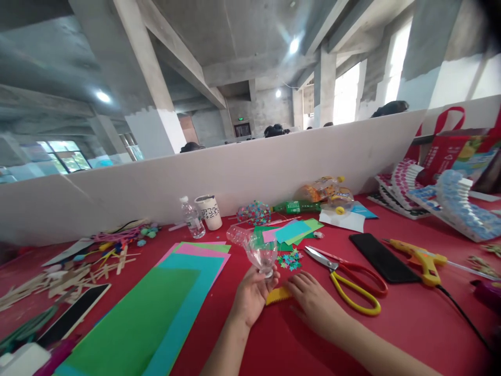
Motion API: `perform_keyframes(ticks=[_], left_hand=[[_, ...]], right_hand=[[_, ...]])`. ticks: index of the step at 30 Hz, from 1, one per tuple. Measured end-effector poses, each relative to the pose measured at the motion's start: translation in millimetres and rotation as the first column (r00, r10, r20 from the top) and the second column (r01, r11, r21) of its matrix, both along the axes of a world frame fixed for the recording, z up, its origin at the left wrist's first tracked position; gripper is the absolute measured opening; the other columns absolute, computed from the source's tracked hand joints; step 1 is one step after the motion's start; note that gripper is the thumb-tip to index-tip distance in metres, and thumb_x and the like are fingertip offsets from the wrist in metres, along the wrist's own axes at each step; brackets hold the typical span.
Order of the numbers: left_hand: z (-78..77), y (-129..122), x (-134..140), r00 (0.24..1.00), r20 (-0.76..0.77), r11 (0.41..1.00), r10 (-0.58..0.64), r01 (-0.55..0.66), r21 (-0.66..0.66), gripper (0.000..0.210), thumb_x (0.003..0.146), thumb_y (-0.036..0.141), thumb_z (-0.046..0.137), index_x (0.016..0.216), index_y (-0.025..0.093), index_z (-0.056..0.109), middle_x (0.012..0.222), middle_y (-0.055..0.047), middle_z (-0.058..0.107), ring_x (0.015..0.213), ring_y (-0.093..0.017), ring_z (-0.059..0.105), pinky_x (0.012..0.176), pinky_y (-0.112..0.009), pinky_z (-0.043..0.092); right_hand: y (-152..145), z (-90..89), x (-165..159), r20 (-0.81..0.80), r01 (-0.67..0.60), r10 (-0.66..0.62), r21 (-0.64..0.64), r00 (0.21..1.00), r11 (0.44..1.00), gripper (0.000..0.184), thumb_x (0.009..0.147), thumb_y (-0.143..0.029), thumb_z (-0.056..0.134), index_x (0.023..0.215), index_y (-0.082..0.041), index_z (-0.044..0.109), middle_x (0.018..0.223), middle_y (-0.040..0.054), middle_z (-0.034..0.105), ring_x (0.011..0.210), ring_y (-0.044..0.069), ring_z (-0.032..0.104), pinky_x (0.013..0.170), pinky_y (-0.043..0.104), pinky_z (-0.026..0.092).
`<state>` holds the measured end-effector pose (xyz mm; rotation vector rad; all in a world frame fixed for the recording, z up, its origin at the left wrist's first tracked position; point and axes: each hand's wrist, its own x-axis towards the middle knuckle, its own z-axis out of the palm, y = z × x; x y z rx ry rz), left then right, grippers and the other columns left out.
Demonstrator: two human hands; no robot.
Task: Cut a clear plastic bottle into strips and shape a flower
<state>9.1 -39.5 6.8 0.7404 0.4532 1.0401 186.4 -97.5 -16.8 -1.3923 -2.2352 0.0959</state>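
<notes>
Forearms [230, 347] enter from the bottom edge, nearest the camera. Left hand [250, 297]: grip closed around the narrow lower end of a clear plastic piece [260, 252], just below the centre of the frame. Right hand [318, 304]: palm down, fingers over one end of a yellow serrated strip [278, 296]; whether this grip pinches it cannot be told. Scissors [333, 267] lie right of centre on the red table [276, 344].

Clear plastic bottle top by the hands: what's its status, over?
Left hand: holding clear plastic bottle top, neck down. Right hand: at toothed yellow strip. Loose multicoloured stars lie just beyond.
</notes>
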Motion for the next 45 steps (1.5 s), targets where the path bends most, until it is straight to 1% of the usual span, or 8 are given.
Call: perform_keyframes(ticks=[4, 10, 17, 22, 27, 30, 36, 45], left_hand=[[9.5, -9.4, 8.4, 0.997, -0.016, 0.997, -0.076, 0.076, 0.024, 0.02, 0.07, 0.009, 0.059, 0.088, 0.011, 0.067, 0.09, -0.01, 0.07, 0.085, -0.021, 0.066, 0.074, -0.029, 0.051], [24.4, -10.4, 25.3, 0.994, -0.05, 0.993, -0.094, 0.097, 0.066, 0.024, 0.067, 0.006, 0.061, 0.09, 0.01, 0.067, 0.089, -0.011, 0.07, 0.083, -0.023, 0.066, 0.075, -0.034, 0.05], [7.3, 4.1, -0.4, 0.992, -0.051, 0.99, 0.117, -0.112, 0.092, 0.016, 0.07, 0.014, 0.06, 0.085, 0.014, 0.065, 0.084, -0.006, 0.07, 0.077, -0.018, 0.065, 0.074, -0.029, 0.048], [-4.0, 1.6, -0.7, 0.993, -0.109, 0.997, 0.056, -0.05, 0.056, 0.018, 0.071, 0.013, 0.058, 0.087, 0.012, 0.066, 0.083, -0.009, 0.069, 0.073, -0.02, 0.065, 0.07, -0.031, 0.048], [-2.6, -11.0, 11.2, 0.98, -0.195, 0.997, 0.031, -0.016, 0.076, 0.026, 0.069, 0.009, 0.063, 0.095, 0.013, 0.065, 0.09, -0.01, 0.069, 0.083, -0.024, 0.064, 0.076, -0.033, 0.047], [1.4, -17.8, 16.9, 0.947, -0.306, 0.972, 0.103, -0.029, 0.235, 0.029, 0.07, 0.012, 0.067, 0.098, 0.018, 0.063, 0.097, -0.008, 0.067, 0.094, -0.024, 0.06, 0.083, -0.032, 0.045], [0.8, -30.4, 24.5, 0.862, -0.441, 0.9, 0.25, -0.039, 0.435, 0.033, 0.069, 0.012, 0.071, 0.099, 0.023, 0.063, 0.098, -0.006, 0.065, 0.091, -0.023, 0.059, 0.081, -0.027, 0.044], [4.5, -37.2, 30.8, 0.903, -0.36, 0.936, 0.234, -0.109, 0.334, 0.028, 0.066, 0.01, 0.072, 0.093, 0.018, 0.067, 0.088, -0.007, 0.068, 0.083, -0.022, 0.061, 0.075, -0.026, 0.046]], right_hand=[[3.2, -5.5, -2.1, 0.049, 0.027, -0.025, -0.023, 0.998, 0.999, 0.013, 0.083, -0.015, 0.059, 0.096, -0.016, 0.061, 0.095, 0.0054, 0.063, 0.091, 0.022, 0.059, 0.08, 0.041, 0.05], [17.5, -11.3, -21.8, 0.05, -0.035, 0.038, -0.047, 0.998, 0.998, 0.027, 0.091, -0.033, 0.053, 0.113, -0.018, 0.056, 0.115, 0.0068, 0.058, 0.097, 0.019, 0.059, 0.082, 0.04, 0.051], [63.0, 18.5, 16.8, -0.167, 0.125, -0.118, 0.033, 0.979, 0.992, 0.028, 0.091, -0.032, 0.053, 0.115, -0.018, 0.055, 0.117, 0.007, 0.057, 0.097, 0.019, 0.059, 0.082, 0.04, 0.051], [96.9, 35.3, 54.7, -0.333, 0.212, -0.187, 0.039, 0.924, 0.976, 0.027, 0.092, -0.032, 0.052, 0.115, -0.02, 0.055, 0.12, 0.0073, 0.056, 0.099, 0.019, 0.058, 0.084, 0.039, 0.05], [55.0, 27.2, 27.7, -0.497, -0.017, -0.03, -0.09, 0.867, 0.996, 0.025, 0.091, -0.032, 0.054, 0.109, -0.016, 0.057, 0.107, 0.0056, 0.062, 0.091, 0.017, 0.062, 0.079, 0.038, 0.052], [18.1, 21.7, 10.5, -0.604, -0.172, 0.054, -0.139, 0.795, 0.975, 0.031, 0.087, -0.031, 0.058, 0.116, -0.022, 0.052, 0.106, 0.003, 0.065, 0.097, 0.017, 0.063, 0.085, 0.031, 0.052], [-2.2, 16.6, 6.7, -0.7, -0.128, 0.017, -0.107, 0.714, 0.986, 0.035, 0.083, -0.027, 0.059, 0.116, -0.023, 0.049, 0.114, 0.0077, 0.059, 0.104, 0.021, 0.059, 0.092, 0.037, 0.047], [-3.1, 19.0, 14.3, -0.724, -0.136, 0.066, -0.038, 0.686, 0.99, 0.029, 0.077, -0.025, 0.065, 0.106, -0.024, 0.057, 0.11, 0.0073, 0.061, 0.106, 0.024, 0.055, 0.095, 0.039, 0.041]])
